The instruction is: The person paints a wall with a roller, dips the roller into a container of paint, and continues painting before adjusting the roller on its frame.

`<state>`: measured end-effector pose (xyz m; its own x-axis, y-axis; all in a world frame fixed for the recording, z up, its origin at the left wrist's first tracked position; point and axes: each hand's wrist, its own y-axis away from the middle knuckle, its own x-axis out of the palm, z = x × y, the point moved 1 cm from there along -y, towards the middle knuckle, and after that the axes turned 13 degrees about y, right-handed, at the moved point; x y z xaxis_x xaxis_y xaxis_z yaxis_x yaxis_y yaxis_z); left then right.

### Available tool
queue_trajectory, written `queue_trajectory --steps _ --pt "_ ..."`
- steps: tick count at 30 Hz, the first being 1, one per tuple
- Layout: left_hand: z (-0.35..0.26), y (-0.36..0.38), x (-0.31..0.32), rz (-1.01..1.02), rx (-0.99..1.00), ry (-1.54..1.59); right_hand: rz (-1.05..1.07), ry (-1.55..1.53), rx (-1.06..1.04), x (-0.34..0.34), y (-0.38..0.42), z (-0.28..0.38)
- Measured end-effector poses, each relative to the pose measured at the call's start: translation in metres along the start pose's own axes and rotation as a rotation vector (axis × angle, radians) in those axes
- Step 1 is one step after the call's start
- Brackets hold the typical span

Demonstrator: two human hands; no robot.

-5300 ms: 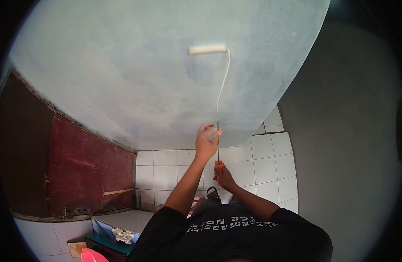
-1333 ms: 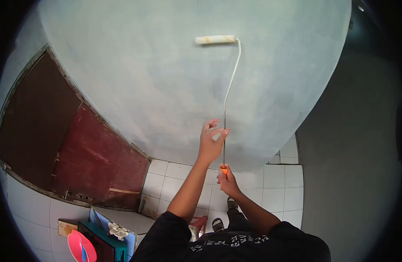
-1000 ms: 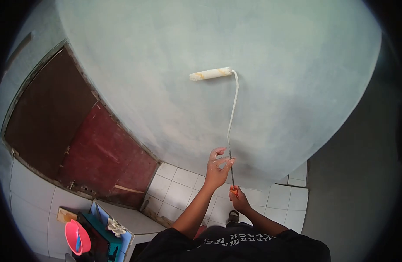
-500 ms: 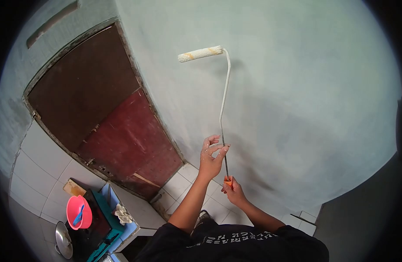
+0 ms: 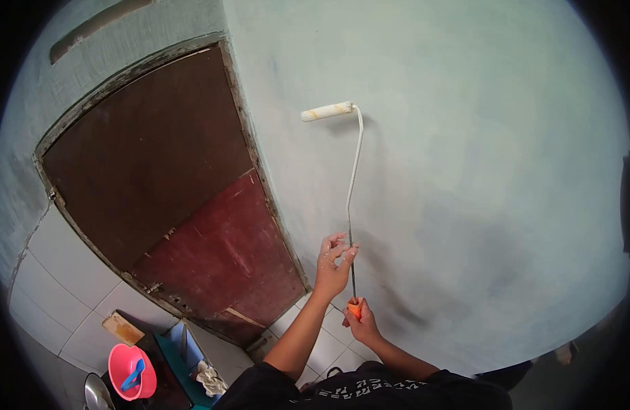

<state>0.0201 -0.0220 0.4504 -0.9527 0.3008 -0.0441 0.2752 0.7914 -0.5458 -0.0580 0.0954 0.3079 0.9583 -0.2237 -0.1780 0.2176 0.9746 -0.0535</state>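
Observation:
A paint roller [image 5: 328, 111] with a whitish, yellow-streaked sleeve is held up against or very near the pale green-white wall [image 5: 451, 164]. Its long bent frame, white above and dark below, runs down to an orange handle [image 5: 354, 309]. My right hand [image 5: 363, 326] is wrapped round that handle. Higher up, my left hand [image 5: 334, 266] pinches the dark part of the rod between thumb and fingers, its other fingers loosely curled. White specks of paint show on the left fingers.
To the left is a brown and red door [image 5: 205, 253] in a rough frame. At lower left stand a pink bowl [image 5: 148, 384] with a blue utensil, a metal lid [image 5: 96, 392] and a crumpled cloth [image 5: 209, 378]. White floor tiles [image 5: 327, 345] show beneath my arms.
The roller head now appears lower, farther off and closer to the wall, its shadow nearer to it. Both hands keep their hold. My view has tilted up and shifted left.

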Motion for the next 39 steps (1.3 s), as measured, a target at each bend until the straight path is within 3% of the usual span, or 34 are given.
queue_trajectory --steps 11,17,22,32,39 --pt "-0.010 -0.053 -0.011 0.038 0.086 -0.022 0.036 -0.106 -0.035 0.022 -0.064 0.027" --pt "-0.014 -0.078 -0.008 0.031 0.230 -0.093 0.042 -0.079 -0.058 0.017 -0.086 0.028" --pt "0.011 -0.061 -0.003 0.073 0.126 -0.031 0.035 -0.064 0.001 0.021 -0.082 0.003" --pt "-0.028 -0.120 -0.031 0.107 0.276 -0.056 -0.083 -0.013 -0.108 0.045 -0.120 0.060" --pt "0.014 -0.107 -0.051 0.221 0.182 0.054 -0.136 0.002 -0.015 0.079 -0.119 0.034"
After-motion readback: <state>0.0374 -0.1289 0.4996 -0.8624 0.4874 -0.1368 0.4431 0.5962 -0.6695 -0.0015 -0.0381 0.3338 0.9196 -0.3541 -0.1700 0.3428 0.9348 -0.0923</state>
